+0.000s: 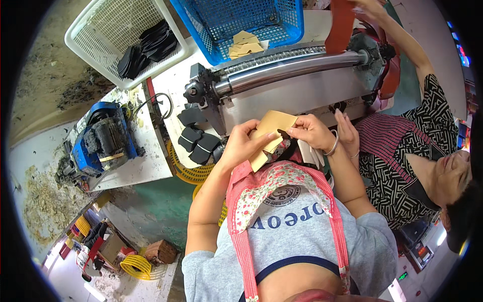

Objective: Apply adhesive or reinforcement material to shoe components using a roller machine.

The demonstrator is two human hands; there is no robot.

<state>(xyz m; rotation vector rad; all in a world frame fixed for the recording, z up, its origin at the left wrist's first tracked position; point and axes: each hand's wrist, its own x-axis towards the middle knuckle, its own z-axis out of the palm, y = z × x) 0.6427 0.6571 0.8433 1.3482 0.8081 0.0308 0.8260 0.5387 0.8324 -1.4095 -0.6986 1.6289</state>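
Above my lap, my left hand (247, 145) and my right hand (311, 132) both pinch a flat tan cut piece (275, 122), like leather or card. The left fingers and thumb hold its left side; the right thumb and fingers grip its right corner. Under my left thumb, more tan pieces show (258, 162), partly covered, so I cannot tell how they lie. Below my right hand stand several whitish pieces (311, 153). A co-worker's hand (348, 134) is close beside my right wrist.
Ahead is a machine with a long metal roller (297, 70). Behind it stand a blue basket (201, 30) with tan pieces and a white basket (93, 55) with black pieces. Black pieces (198, 143) lie left of my hands. A blue motor (108, 138) sits further left. A co-worker reaches across at right.
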